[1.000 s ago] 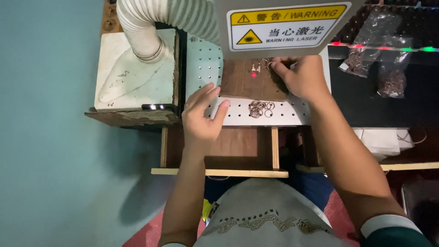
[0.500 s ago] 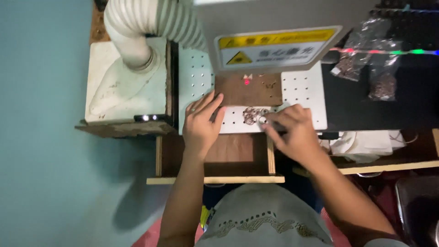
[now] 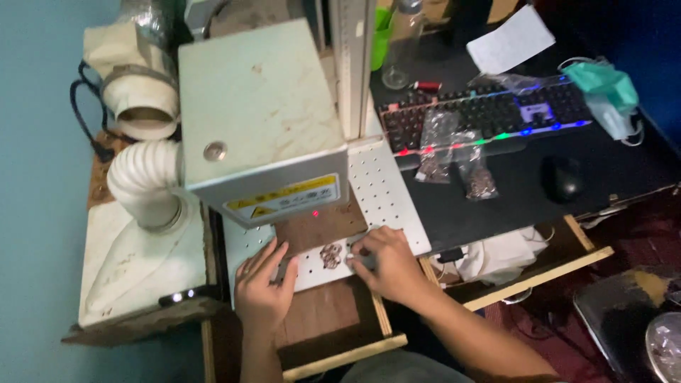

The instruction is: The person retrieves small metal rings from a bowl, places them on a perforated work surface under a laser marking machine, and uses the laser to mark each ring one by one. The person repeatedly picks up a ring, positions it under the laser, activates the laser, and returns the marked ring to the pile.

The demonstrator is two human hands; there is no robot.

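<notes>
small metal pieces (image 3: 330,255) sit heaped on our perforated white plate (image 3: 386,202), just beside our right hand (image 3: 386,264), whose fingertips pinch together beside them. they look light, stiff and easily scattered, so we'd pick them by the edges; our left hand (image 3: 261,289) rests flat, fingers spread.

We see a matt white perforated metal plate (image 3: 386,191) w/ a brown wooden board (image 3: 319,230) on it, rough and dull. Small metal pieces (image 3: 330,255) glint, coppery. Machine housing (image 3: 259,106) is painted metal, matt, stained. Ribbed plastic hose (image 3: 142,181), semi-gloss. Clear glossy plastic bags (image 3: 477,170). Desk edging (image 3: 539,276) is bare wood.
</notes>
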